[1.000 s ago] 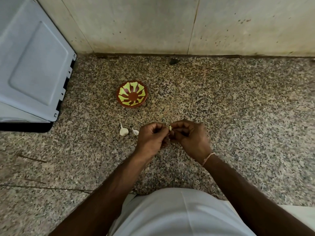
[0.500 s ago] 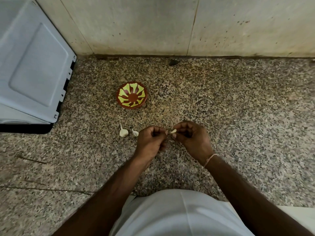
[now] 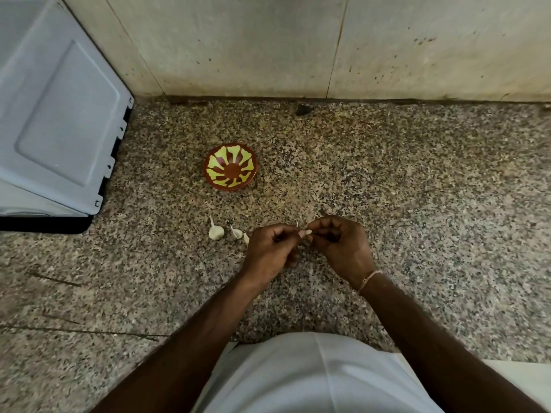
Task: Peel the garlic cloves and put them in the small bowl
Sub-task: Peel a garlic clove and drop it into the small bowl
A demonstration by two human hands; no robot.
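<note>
Peeling is under way: left hand (image 3: 269,248) and right hand (image 3: 338,245) pinch one garlic clove (image 3: 307,233); next, strip its skin, then reach far-left to the empty bowl (image 3: 230,167).

A home kitchen counter, likely: speckled granite slab (image 3: 387,189) meeting a stained tiled wall (image 3: 268,46) at 12 o'clock, grey appliance (image 3: 56,120) at 10 o'clock.

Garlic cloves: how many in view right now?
4, perhaps more hidden by the hands. Large white clove and smaller white clove on the speckled stone floor; a third beside the left hand; one pinched between both hands.
</note>
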